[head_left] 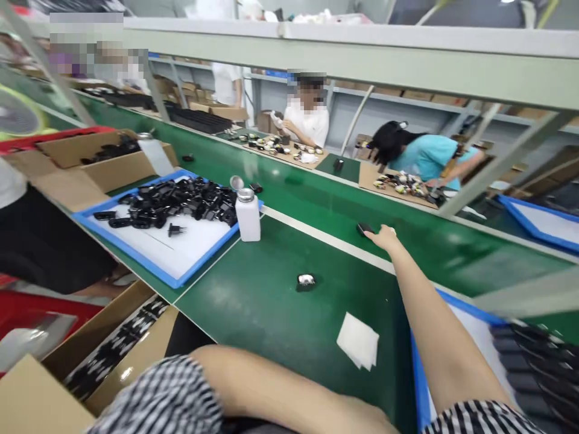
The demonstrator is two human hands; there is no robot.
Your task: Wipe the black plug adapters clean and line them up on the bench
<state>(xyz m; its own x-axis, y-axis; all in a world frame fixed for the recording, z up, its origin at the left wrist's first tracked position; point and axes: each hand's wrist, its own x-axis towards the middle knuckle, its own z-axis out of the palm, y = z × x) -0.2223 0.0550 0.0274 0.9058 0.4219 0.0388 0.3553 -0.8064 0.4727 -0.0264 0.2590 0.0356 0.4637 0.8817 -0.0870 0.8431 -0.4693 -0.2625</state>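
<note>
R hand point(384, 237) touching blk unit point(364, 229) on belt point(307, 199); can't tell if pinched or just resting. L hand point(367, 416) mostly cut off, grip unclear. Risk: long reach = weak hold, unit could tip/skid. Bottle point(248, 220) looks uncapped; knock could spill it.

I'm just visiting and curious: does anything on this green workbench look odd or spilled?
No spill shows. The white dispenser bottle stands upright beside the blue-rimmed tray, but its lid is tipped open, so it looks uncovered.
</note>
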